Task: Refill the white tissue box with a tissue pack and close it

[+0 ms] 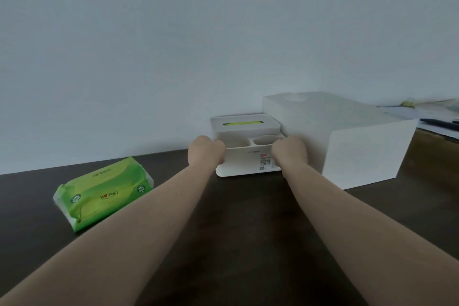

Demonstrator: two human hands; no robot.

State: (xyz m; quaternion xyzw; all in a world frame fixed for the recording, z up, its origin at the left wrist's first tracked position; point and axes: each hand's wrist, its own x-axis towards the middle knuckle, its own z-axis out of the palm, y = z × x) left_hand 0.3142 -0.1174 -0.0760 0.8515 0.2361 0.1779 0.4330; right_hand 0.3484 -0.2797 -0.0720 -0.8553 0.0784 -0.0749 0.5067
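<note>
The white tissue box (248, 159) stands at the back of the dark table, near the wall. Its lid (244, 124) is on, and green shows through the slot. Two open compartments sit in its front part. My left hand (206, 150) grips the box's left front corner. My right hand (289, 150) grips its right front corner. A green tissue pack (103, 192) lies flat on the table to the left, well apart from the box and from both hands.
A large white carton (347, 141) stands right beside the tissue box, on its right. Behind it at the far right lie papers and a dark pen (439, 124). The dark table (248, 218) stretches toward me under my forearms.
</note>
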